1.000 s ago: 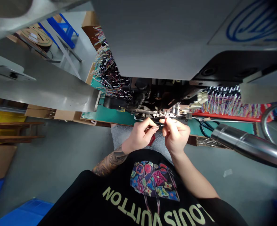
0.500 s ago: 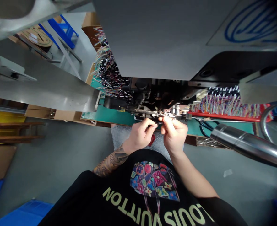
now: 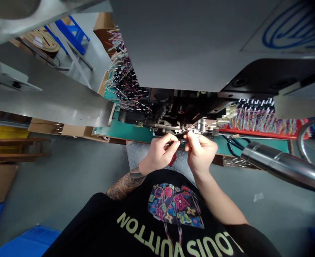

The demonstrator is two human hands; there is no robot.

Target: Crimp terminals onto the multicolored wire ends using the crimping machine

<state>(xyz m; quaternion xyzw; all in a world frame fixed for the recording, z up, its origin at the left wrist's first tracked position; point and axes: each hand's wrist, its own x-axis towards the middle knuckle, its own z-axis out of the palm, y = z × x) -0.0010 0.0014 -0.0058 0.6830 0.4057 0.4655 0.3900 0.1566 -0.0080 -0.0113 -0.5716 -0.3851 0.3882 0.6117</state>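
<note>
A small dark cord [image 3: 182,141] is sitting between your two hands, just in front of the metal parts [image 3: 200,125] at the bottom of the big grey machine [image 3: 186,50]. Your left hand [image 3: 160,153] is pinching one end of it with thumb and finger. Your right hand [image 3: 201,154] is pinching too, where the other end is meeting its fingers; the tip is too tiny to see.

A thing this thin is probably wanting a soft but firm pinch. You are doing best when both hands are staying level, the cord is lying straight, and your fingers are minding the hard metal edges.

On your right, a long red tray [image 3: 267,135] is holding lots of colourful wires [image 3: 256,119], with black bits and white tips behind them. On your left, a big messy heap of black cords [image 3: 128,80] with colourful ends is lying over the green table [image 3: 132,131]. By the heap, a brown box [image 3: 104,21] is standing, but its inside is hiding from view. Under the table's left edge, more cardboard boxes [image 3: 73,131] are resting. Down on the floor, a blue bin [image 3: 31,242] is poking into view.
</note>
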